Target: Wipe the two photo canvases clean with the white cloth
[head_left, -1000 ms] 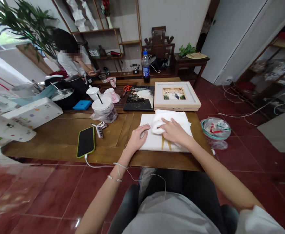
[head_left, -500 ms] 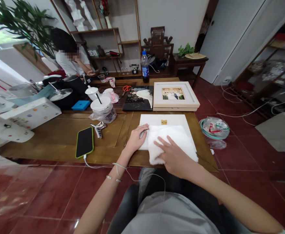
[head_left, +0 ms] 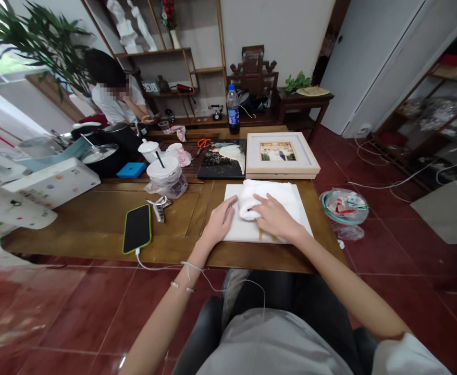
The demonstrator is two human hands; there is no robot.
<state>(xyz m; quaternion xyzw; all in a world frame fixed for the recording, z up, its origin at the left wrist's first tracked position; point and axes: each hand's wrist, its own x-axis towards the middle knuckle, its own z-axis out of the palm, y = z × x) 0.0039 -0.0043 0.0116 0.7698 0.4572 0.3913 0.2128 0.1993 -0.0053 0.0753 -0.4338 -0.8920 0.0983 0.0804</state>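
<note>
At the left edge of the white board (head_left: 238, 232), the left hand (head_left: 214, 225) rests palm down, fingers extended. Across the board's far half lies the white cloth (head_left: 283, 195), under the right hand's (head_left: 278, 221) spread, pressing fingers; half a second ago, it overhung the board's near edge.

This looks like a sitting room or tea room, whether in a home or a shop one cannot tell. A display shelf (head_left: 208, 70) bears white figurines (head_left: 124, 30) and a vase (head_left: 174, 39) of red flowers, with a carved wooden armchair (head_left: 252, 65) and a large leafy plant (head_left: 36, 47) nearby. A lidded white cup (head_left: 149, 150) stands on the wooden bench (head_left: 95, 213), above red floor tiles (head_left: 91, 307).
</note>
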